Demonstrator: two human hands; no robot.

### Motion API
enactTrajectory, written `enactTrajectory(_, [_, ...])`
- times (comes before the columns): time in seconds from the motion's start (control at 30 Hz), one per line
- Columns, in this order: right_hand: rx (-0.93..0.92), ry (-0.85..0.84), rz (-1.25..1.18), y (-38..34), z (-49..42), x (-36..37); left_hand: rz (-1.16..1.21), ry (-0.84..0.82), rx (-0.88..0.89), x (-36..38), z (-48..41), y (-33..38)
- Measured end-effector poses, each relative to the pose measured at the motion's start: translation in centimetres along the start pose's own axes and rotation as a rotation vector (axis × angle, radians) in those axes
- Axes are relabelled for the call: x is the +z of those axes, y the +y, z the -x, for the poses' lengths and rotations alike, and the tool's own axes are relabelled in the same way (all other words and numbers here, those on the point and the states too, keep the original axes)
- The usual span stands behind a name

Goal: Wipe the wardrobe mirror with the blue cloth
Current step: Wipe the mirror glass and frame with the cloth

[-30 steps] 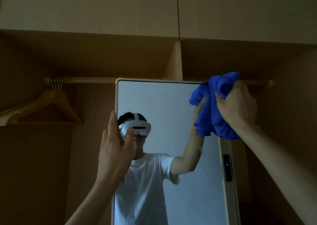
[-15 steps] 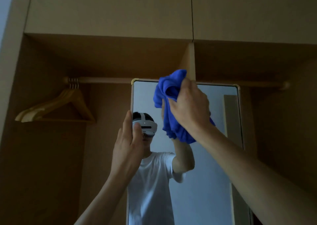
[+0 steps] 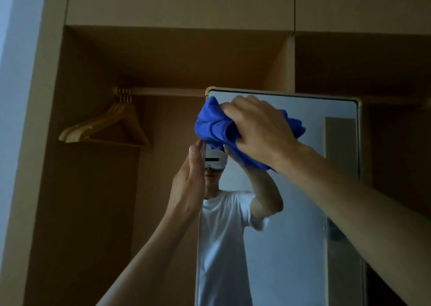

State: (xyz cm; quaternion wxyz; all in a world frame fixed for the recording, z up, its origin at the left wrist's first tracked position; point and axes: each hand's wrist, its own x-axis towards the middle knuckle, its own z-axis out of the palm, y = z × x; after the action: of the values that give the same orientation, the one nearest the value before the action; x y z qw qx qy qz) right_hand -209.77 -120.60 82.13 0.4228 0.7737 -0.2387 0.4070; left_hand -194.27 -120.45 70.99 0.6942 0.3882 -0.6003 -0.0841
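Observation:
The tall framed wardrobe mirror (image 3: pixel 300 224) stands in front of me inside the open wardrobe. My right hand (image 3: pixel 258 128) grips the bunched blue cloth (image 3: pixel 214 123) and presses it against the glass at the mirror's upper left corner. My left hand (image 3: pixel 190 179) is raised at the mirror's left edge with straight fingers, its fingertips touching the frame just below the cloth. My reflection shows in the glass, partly hidden by both hands.
A wooden rail (image 3: pixel 163 91) runs behind the mirror's top. Three wooden hangers (image 3: pixel 105 128) hang from it at the left. A vertical divider panel (image 3: pixel 285 67) splits the wardrobe above the mirror. Closed upper cabinet doors (image 3: pixel 179 0) sit overhead.
My right hand has swept the blue cloth leftward across the top of the mirror, from the right corner to the left corner. My left hand stayed at the left edge.

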Motion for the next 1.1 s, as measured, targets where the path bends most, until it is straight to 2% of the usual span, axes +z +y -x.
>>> enactTrajectory(0.27, [-0.022, 0.067, 0.057, -0.5, 2.1, 1.9, 0.060, 0.011, -0.018, 0.0, 0.3, -0.5])
enactTrajectory(0.67, [-0.064, -0.067, -0.083, -3.7, 9.6, 5.3, 0.169, 0.009, -0.101, 0.4, 0.5, -2.2])
enactTrajectory(0.8, [-0.063, -0.035, -0.020, -3.3, 8.8, 4.9, 0.129, 0.019, -0.074, 0.3, 0.9, -2.0])
enactTrajectory(1.1, [0.113, 0.132, 0.123, 0.4, 2.3, 1.4, 0.074, 0.060, -0.026, 0.4, 1.7, -1.9])
